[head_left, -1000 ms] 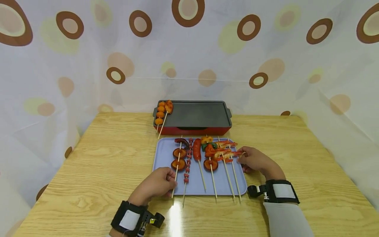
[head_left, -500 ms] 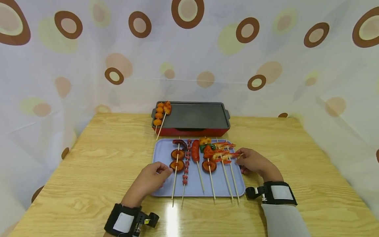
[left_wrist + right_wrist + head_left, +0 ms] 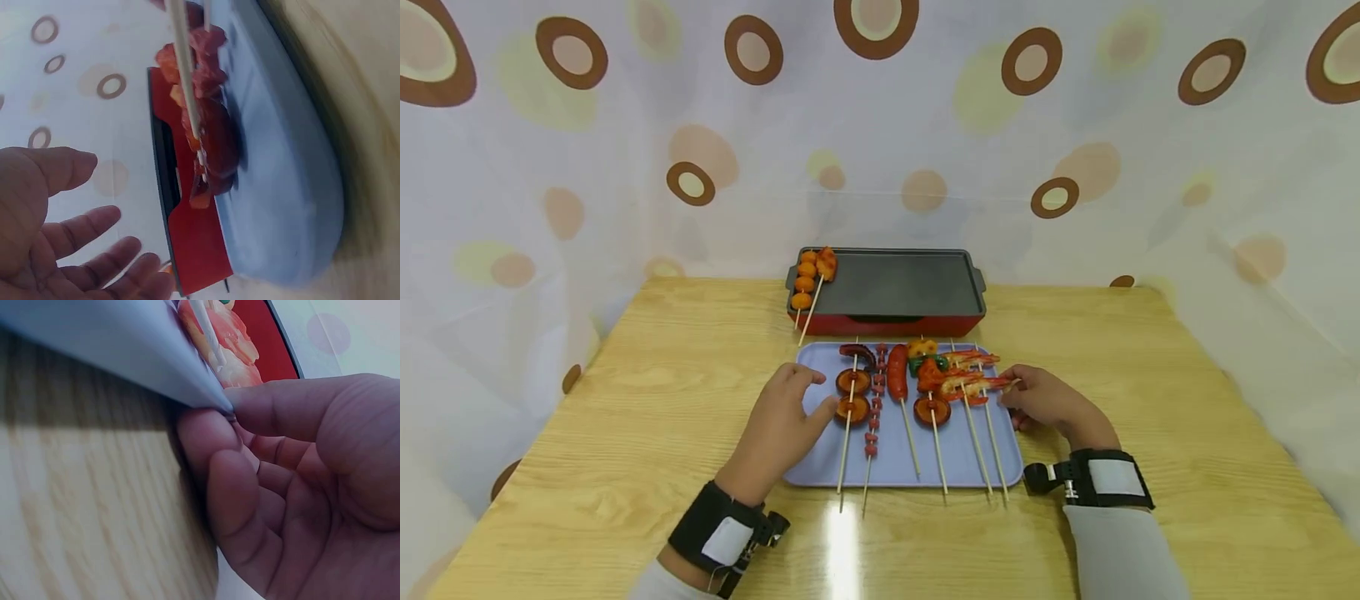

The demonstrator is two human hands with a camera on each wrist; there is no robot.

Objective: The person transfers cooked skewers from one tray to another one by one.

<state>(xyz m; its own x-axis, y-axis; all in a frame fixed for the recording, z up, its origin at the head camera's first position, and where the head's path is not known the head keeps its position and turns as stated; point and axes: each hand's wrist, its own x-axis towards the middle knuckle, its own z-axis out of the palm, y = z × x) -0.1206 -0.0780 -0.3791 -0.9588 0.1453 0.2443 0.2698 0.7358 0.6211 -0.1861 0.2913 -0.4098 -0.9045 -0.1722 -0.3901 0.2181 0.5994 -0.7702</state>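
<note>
My right hand (image 3: 1047, 402) pinches the right rim of a pale blue tray (image 3: 891, 467); the right wrist view shows the thumb above the edge and curled fingers (image 3: 232, 490) below it. My left hand (image 3: 784, 423) hovers over the tray's left side, thumb and fingers spread, holding nothing. Nearest to it lies a skewer of mushroom slices (image 3: 852, 410) with an octopus tentacle (image 3: 857, 354) at its tip. To the right on the tray are a skewer of small red meat pieces (image 3: 874, 412), a sausage skewer (image 3: 897, 373), a mixed vegetable skewer (image 3: 932, 411) and shrimp skewers (image 3: 973, 383).
Behind the tray stands a red grill (image 3: 925, 326) with a dark flat plate (image 3: 895, 283). On its left end lie a skewer of orange balls (image 3: 805, 284) and a meat skewer (image 3: 825, 265). A patterned cloth (image 3: 887, 125) hangs behind the wooden table (image 3: 700, 358).
My left hand has let go of the mushroom skewer's stick, moved up and left, and spread its fingers. My right hand has stayed at the tray's right rim.
</note>
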